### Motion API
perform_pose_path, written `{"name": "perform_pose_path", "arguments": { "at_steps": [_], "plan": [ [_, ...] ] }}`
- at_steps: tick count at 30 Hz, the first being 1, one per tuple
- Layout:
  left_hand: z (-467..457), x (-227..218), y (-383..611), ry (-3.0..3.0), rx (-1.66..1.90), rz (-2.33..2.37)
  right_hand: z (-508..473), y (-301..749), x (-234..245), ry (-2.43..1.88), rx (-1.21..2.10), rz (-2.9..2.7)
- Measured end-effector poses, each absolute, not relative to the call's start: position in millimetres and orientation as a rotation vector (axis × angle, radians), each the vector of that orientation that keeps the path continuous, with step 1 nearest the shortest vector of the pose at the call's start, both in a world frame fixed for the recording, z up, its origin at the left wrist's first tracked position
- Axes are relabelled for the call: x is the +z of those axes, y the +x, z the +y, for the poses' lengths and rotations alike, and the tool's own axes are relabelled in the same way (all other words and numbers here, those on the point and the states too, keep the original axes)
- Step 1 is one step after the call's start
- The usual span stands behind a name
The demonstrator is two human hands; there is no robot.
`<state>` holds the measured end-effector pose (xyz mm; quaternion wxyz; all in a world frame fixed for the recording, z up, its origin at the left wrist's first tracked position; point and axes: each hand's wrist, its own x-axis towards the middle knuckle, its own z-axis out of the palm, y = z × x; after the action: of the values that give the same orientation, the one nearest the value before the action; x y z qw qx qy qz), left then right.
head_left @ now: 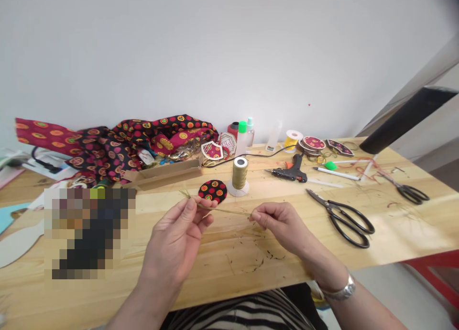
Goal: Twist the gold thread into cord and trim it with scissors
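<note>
My left hand (181,234) and my right hand (278,222) hover over the wooden table (229,253), each pinching one end of a strand of olive-gold thread (225,210) stretched between them. The frayed end of the thread sticks out past my left fingers. Just behind the thread lies a round black fabric disc with red and yellow dots (213,191), and beside it stands a spool of gold thread (240,173).
Large black scissors (340,217) lie to the right, smaller scissors (409,191) farther right. A black glue gun (292,171), bottles (243,137), a cardboard box (163,174), patterned cloth (114,146) and fabric-covered pieces (313,143) sit at the back. Thread scraps litter the front.
</note>
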<state>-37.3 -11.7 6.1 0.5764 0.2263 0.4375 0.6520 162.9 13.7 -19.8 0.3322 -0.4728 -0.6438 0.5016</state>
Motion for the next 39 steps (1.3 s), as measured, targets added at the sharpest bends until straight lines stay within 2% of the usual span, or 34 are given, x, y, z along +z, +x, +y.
{"name": "perform_pose_path", "arguments": {
  "at_steps": [5, 11, 18, 22, 30, 39],
  "plan": [
    [-11.3, 8.4, -32.9, 0.494, 1.563, 1.0, 12.9, 164.4, -17.1, -1.254, 1.251, -1.789],
    [-16.4, 8.3, -26.6, 0.592, 1.519, 0.995, 8.1, 162.7, 0.0, -1.101, 0.928, -1.928],
    [-21.1, 8.4, -18.8, 0.668, 1.458, 0.951, 4.8, 134.4, 5.8, -0.704, 1.361, -1.782],
    [-20.5, 6.5, -19.6, 0.679, 1.465, 0.945, 6.5, 129.1, -0.2, -0.739, 1.514, -1.686],
    [-18.6, 6.0, -19.8, 0.636, 1.475, 1.035, 6.7, 130.4, -4.1, -1.041, 1.322, -1.599],
    [-18.2, 3.2, -22.8, 0.576, 1.464, 1.026, 6.0, 134.2, -7.5, -1.067, 1.317, -1.65]
  ]
}}
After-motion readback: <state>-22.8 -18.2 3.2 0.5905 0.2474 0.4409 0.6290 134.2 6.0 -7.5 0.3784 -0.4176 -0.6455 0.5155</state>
